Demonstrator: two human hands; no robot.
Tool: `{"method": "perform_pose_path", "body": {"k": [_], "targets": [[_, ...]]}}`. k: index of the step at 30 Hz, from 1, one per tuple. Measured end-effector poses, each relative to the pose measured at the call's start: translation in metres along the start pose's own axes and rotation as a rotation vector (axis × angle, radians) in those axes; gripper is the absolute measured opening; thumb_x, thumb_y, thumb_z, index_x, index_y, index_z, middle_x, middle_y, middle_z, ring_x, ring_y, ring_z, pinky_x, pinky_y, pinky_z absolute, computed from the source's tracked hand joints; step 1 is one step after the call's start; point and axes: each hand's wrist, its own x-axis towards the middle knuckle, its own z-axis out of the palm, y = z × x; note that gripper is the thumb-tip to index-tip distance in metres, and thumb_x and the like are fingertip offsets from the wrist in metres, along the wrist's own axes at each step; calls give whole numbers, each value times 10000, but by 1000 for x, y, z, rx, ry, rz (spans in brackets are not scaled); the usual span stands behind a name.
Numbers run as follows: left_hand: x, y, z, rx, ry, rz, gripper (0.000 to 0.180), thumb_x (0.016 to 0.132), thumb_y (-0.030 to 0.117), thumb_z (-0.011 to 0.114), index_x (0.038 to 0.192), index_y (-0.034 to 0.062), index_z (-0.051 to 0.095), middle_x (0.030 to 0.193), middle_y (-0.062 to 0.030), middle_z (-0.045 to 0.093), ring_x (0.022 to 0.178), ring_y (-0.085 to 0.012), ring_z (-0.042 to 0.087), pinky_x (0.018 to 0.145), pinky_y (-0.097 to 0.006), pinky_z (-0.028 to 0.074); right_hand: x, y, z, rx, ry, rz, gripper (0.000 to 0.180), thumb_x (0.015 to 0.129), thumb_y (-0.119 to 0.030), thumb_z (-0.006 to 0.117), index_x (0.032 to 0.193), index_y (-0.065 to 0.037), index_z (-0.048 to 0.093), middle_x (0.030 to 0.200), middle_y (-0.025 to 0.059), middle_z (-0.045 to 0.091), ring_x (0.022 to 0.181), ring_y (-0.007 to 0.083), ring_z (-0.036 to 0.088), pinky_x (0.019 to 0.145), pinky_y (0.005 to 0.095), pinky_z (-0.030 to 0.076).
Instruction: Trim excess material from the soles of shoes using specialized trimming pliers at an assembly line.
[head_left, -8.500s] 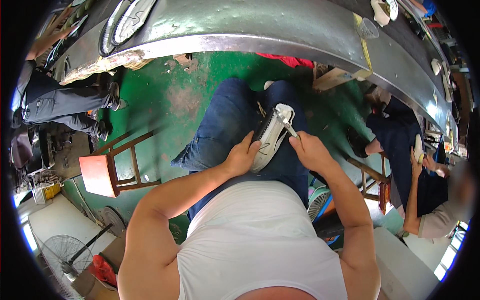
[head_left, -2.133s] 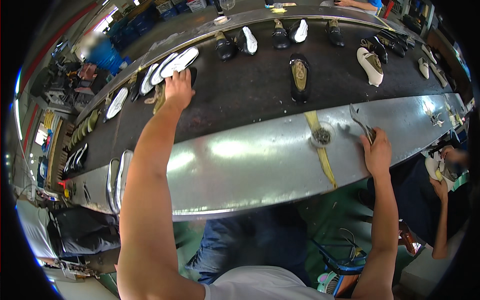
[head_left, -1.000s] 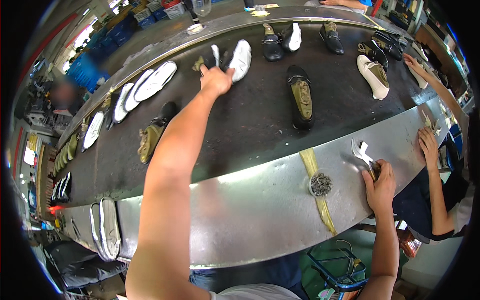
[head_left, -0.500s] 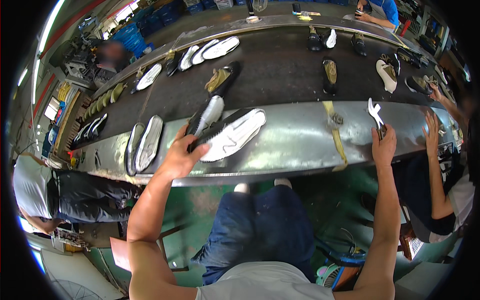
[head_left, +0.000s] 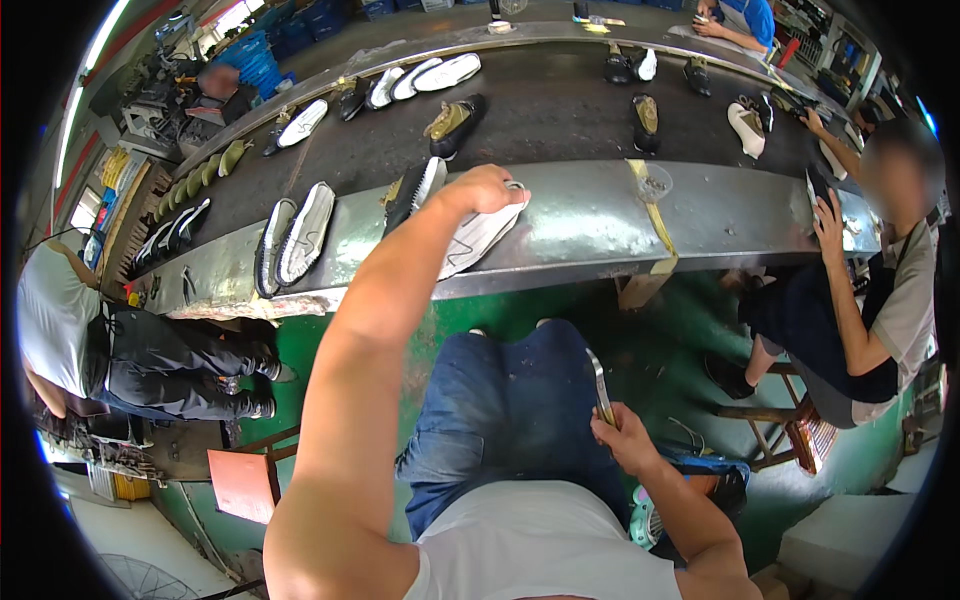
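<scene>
My left hand reaches across the metal ledge, its fingers closed round the far end of a shoe whose white underside faces up. My forearm covers part of that shoe. Just left of it, another dark shoe with a white stitched underside lies partly behind my wrist. Low over my right thigh, my right hand is wrapped round the handle of silver pincers, the slim metal head pointing up and away from me.
A pair of white-bottomed shoes lies left on the metal ledge. More shoes stand on the dark conveyor belt. A clear round dish sits by yellow tape. A co-worker sits at right, holding a shoe; another person is at left.
My left hand has moved from the shoe's near end to its far end. My right hand has drawn the pincers back from the ledge to above my thigh.
</scene>
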Motion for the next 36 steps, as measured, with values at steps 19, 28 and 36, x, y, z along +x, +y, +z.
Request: {"method": "perform_pose_path", "body": {"k": [19, 28, 36], "targets": [[-234, -4, 281, -1167, 165, 161, 595, 1034, 299, 562, 1511, 119, 256, 1166, -42, 570, 1097, -122, 523, 993, -293, 425, -22, -40, 34, -451, -360, 10, 288, 988, -247, 589, 1138, -4, 630, 817, 57, 652, 715, 140, 587, 696, 316, 497], [-239, -3, 249, -1019, 105, 179, 615, 1032, 411, 505, 1495, 50, 325, 1470, -237, 343, 1387, -359, 370, 1135, -414, 330, -8, -82, 39, -21, -493, 386, 311, 1020, -223, 563, 1229, 7, 558, 1040, 84, 642, 845, 157, 633, 743, 301, 550], [-214, -20, 274, -1088, 205, 204, 413, 1005, 173, 593, 1401, 88, 515, 1354, -141, 520, 1240, -240, 524, 1062, -335, 414, 34, -9, 37, -700, -257, -175, 228, 982, -206, 596, 1030, 17, 603, 731, 124, 637, 641, 241, 636, 627, 348, 513]]}}
